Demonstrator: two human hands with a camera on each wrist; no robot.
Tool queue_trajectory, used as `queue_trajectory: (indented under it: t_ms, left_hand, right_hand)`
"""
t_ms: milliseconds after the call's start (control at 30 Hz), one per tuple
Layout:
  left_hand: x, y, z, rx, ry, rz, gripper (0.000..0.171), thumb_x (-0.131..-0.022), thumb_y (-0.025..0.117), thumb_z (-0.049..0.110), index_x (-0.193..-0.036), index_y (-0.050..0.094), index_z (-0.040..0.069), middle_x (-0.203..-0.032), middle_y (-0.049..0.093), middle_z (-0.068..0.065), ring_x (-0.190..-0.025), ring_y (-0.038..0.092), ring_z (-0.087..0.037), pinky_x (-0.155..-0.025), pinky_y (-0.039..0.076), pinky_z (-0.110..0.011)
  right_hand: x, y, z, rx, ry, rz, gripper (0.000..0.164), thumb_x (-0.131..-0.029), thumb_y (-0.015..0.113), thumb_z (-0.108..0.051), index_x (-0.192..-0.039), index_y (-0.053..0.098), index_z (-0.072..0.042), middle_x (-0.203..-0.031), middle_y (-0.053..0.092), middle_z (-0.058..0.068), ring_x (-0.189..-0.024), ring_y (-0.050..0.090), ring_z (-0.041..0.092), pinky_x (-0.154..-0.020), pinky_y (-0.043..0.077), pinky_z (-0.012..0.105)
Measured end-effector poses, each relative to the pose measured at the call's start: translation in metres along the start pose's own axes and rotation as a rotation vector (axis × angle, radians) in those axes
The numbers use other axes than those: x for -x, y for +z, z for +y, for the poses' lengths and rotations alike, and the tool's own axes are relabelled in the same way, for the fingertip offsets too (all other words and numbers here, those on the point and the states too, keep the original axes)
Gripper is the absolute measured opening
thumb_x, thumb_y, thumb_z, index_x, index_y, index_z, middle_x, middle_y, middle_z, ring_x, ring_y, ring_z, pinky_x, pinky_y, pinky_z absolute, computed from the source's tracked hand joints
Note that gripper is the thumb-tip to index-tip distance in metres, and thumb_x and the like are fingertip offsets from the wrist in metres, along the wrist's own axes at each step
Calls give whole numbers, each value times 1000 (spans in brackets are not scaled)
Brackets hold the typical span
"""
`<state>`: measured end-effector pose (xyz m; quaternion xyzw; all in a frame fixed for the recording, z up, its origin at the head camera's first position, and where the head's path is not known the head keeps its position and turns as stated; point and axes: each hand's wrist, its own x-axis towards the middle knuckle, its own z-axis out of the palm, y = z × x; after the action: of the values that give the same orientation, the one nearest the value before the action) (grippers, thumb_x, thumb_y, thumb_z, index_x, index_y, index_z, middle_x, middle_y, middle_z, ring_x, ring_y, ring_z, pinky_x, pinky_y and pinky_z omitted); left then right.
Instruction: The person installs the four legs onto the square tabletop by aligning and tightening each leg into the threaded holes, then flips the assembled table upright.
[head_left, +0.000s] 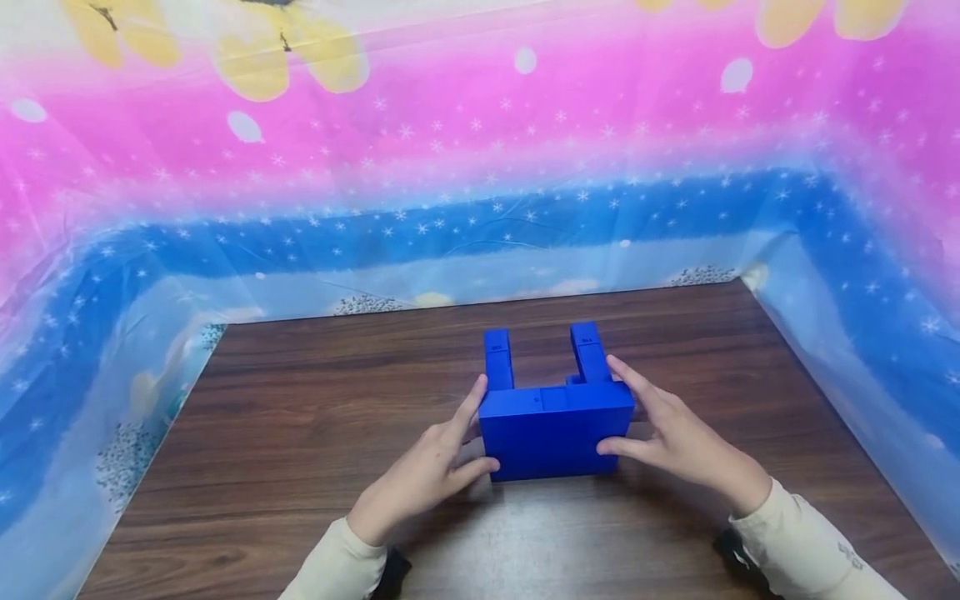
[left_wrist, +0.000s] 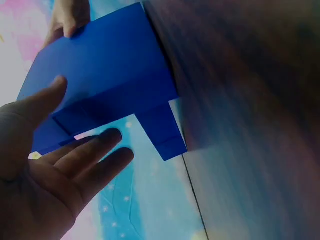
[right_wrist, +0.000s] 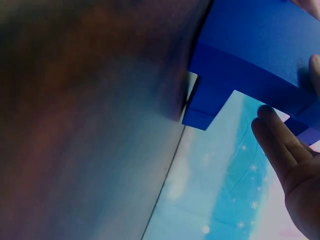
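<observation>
A blue blocky piece [head_left: 551, 440] stands on the table in front of me, its broad flat face toward me. From its back, a left arm [head_left: 497, 358] and a right arm [head_left: 591, 354] reach away, each with a small dark mark on top. My left hand [head_left: 423, 471] grips the left side, thumb on the front face and index finger along the side. On the right side my right hand [head_left: 678, 442] holds it the same way, index fingertip by the right arm. In the left wrist view, other fingers [left_wrist: 107, 160] extend past the piece [left_wrist: 110, 55].
The brown wood-grain table [head_left: 315, 400] spreads around the piece on all sides. A pink and blue patterned cloth [head_left: 450, 167] with butterflies and snowflakes rises along its back and side edges. Dark straps [head_left: 393, 575] sit under the cream sleeves.
</observation>
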<state>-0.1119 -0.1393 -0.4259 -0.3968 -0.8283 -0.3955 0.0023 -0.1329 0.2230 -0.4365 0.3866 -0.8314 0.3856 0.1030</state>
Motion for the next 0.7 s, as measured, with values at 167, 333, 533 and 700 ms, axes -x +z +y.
queue_trajectory:
  t_ms: [167,333,533,700]
  left_hand:
    - [-1,3,-2,24,4,3,101,-101,68,-1,-169,-6,7,-147,54,-34,-126,64,-38,-100,57,-42]
    - [-3,-3,-1,21,36,-1,102,-100,68,-4,-169,-7,7,-118,71,-29,-123,67,-33,-101,57,-41]
    - [-6,-8,0,89,38,-15,100,-103,63,-4,-168,-13,9,-155,47,-32,-130,62,-36,-100,58,-41]
    - [-12,-19,4,75,59,9,97,-106,59,-2,-168,-14,10,-156,48,-30,-128,65,-36,-97,60,-41]
  right_hand:
    - [3,5,0,-59,-7,-25,112,-81,88,4,-167,17,-4,-130,69,26,-107,75,31,-77,65,37]
    - [0,7,-2,-86,-51,-3,104,-80,85,10,-163,23,-1,-133,66,29,-116,70,42,-89,62,47]
    - [-5,3,-6,-154,-17,36,99,-82,83,13,-161,25,-1,-125,70,29,-108,74,36,-77,65,34]
    - [-15,-3,-9,-200,84,57,95,-89,79,9,-163,24,-10,-128,70,26,-109,74,26,-72,65,33]
